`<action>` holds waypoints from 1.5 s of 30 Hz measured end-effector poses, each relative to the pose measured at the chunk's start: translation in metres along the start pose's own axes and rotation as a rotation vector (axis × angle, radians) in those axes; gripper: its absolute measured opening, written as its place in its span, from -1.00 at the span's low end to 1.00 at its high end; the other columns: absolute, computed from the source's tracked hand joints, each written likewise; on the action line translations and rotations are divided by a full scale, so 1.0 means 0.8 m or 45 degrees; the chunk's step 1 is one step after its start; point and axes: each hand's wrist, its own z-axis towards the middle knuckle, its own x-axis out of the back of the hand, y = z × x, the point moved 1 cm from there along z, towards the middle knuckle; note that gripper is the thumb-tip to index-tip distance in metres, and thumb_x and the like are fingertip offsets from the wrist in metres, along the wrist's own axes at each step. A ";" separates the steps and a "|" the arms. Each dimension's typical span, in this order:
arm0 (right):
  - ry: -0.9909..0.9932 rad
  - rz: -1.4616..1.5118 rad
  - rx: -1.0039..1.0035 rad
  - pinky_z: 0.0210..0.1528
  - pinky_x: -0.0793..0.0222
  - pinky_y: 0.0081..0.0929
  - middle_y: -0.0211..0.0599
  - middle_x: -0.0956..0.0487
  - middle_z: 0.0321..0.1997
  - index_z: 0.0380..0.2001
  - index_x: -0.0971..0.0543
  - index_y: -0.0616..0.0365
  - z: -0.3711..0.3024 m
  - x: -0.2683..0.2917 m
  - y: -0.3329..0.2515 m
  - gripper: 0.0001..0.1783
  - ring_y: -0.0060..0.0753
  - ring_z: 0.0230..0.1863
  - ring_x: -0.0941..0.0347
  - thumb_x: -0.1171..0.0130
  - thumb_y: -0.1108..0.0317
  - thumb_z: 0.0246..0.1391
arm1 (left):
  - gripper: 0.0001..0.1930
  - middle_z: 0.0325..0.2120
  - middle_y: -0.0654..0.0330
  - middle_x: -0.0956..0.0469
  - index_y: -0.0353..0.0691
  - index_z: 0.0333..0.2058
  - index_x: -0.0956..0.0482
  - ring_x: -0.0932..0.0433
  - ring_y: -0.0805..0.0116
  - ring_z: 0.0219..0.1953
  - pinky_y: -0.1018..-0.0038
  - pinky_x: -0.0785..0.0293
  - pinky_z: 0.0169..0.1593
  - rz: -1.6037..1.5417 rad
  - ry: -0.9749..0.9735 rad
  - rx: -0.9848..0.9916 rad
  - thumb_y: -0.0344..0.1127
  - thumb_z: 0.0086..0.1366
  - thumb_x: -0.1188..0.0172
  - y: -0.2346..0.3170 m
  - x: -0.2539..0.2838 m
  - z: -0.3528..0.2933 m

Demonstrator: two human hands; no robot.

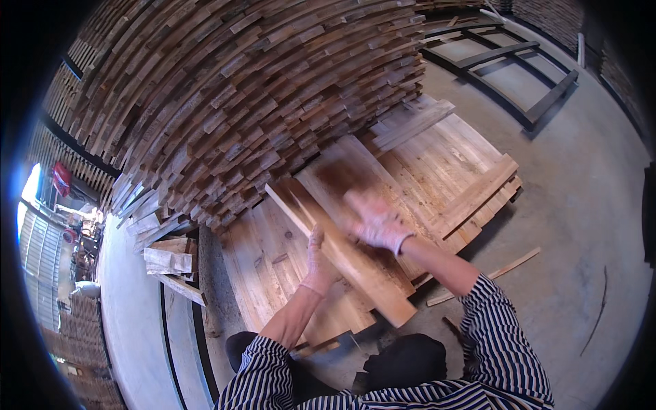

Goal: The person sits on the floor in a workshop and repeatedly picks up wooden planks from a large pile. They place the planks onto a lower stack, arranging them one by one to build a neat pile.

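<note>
My left hand [318,268], in a pale thin glove, grips the left edge of a plank [365,280]. Its thumb lies along the edge and the other fingers are mostly hidden. That plank is tilted up slantwise over a low layer of boards [263,256] laid side by side. To the right of the plank is my right hand [379,224], gloved too and blurred by motion. Its fingers look stretched out, with nothing seen in them, above the boards. Whether it touches them I cannot tell.
A tall stack of planks [266,89] rises behind the boards. Loose boards [410,126] lie across the far right part of the layer. A dark metal frame [502,58] rests on the floor at the back right. Wood offcuts [167,260] sit at left, a thin strip [516,264] at right.
</note>
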 end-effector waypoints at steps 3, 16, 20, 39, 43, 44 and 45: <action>-0.181 0.393 0.019 0.56 0.01 -0.03 0.10 -0.18 0.56 0.53 -0.04 0.27 -0.055 0.021 0.004 0.22 0.12 0.53 -0.15 -0.12 -0.44 0.09 | -0.29 0.07 -0.01 -0.59 -0.07 0.17 -0.53 -0.55 -0.05 0.12 -0.06 -0.41 0.30 0.301 0.461 -0.095 0.35 0.26 -0.20 -0.051 -0.087 0.025; 0.214 -0.125 -0.256 0.27 -0.36 0.15 0.10 -0.36 0.41 0.39 -0.36 -0.21 0.054 0.072 0.257 -0.27 0.23 0.29 -0.40 -0.08 -0.19 0.21 | -0.28 -0.04 -0.05 -0.58 -0.23 0.19 -0.37 -0.63 -0.04 -0.08 -0.02 -0.63 0.03 0.268 0.065 -0.203 0.32 0.39 -0.07 -0.116 -0.105 0.086; 0.237 -0.259 -0.051 0.36 -0.28 0.13 0.22 -0.24 0.48 0.44 -0.28 0.04 0.032 0.038 0.127 -0.10 0.23 0.37 -0.34 -0.02 -0.33 0.22 | -0.11 0.09 -0.07 -0.51 -0.23 0.23 -0.36 -0.53 -0.03 0.10 -0.04 -0.49 0.23 1.051 -0.354 -0.668 0.50 0.29 -0.07 -0.072 -0.068 0.084; 0.353 -0.332 -0.234 0.30 -0.29 -0.02 0.19 -0.44 0.26 0.46 -0.29 -0.18 0.048 0.041 0.260 -0.33 0.27 0.26 -0.38 0.04 -0.13 0.38 | 0.12 0.48 -0.22 -0.06 -0.31 0.45 -0.14 -0.10 -0.08 0.51 0.11 -0.04 0.52 2.635 -0.564 -0.572 0.42 0.16 -0.23 -0.003 -0.066 0.047; 0.428 -0.327 -0.218 0.30 -0.29 0.00 0.21 -0.44 0.25 0.45 -0.29 -0.20 0.041 0.059 0.279 -0.34 0.29 0.27 -0.36 0.05 -0.13 0.39 | -0.01 0.54 -0.01 0.06 -0.14 0.49 -0.10 0.07 0.02 0.55 0.13 0.19 0.56 2.995 0.856 -0.808 0.44 0.31 -0.02 0.233 -0.030 -0.035; 0.428 -0.393 -0.237 0.30 -0.29 0.01 0.21 -0.43 0.25 0.44 -0.30 -0.19 0.042 0.061 0.280 -0.35 0.28 0.27 -0.37 0.04 -0.12 0.39 | -0.04 0.56 0.03 0.13 -0.11 0.51 -0.03 0.22 0.08 0.59 0.09 0.39 0.58 3.020 1.369 -1.052 0.39 0.34 -0.01 0.291 0.012 -0.049; 0.427 -0.444 -0.242 0.29 -0.30 0.01 0.21 -0.43 0.26 0.44 -0.31 -0.18 0.048 0.056 0.273 -0.37 0.28 0.27 -0.37 0.03 -0.10 0.39 | -0.01 0.57 0.01 0.23 -0.08 0.54 0.06 0.26 0.08 0.60 0.04 0.42 0.58 2.829 1.998 -1.420 0.42 0.34 0.02 0.343 0.077 -0.075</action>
